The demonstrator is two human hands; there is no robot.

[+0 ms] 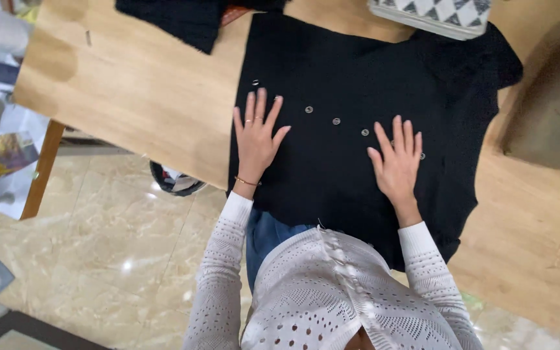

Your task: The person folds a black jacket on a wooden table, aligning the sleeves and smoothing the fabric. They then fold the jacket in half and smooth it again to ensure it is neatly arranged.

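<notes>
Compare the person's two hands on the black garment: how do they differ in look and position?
The left hand wears rings and a thin bracelet at the wrist; the right hand shows neither. The left hand lies near the black garment's edge by the bare wooden table; the right hand lies farther in, close to the row of buttons. Both lie flat, palm down, fingers spread, holding nothing.

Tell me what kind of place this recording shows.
Probably a home or small clothing workroom, not a factory: a wooden table on a polished marble-look floor, with a black buttoned garment spread flat under the left hand and right hand.
</notes>
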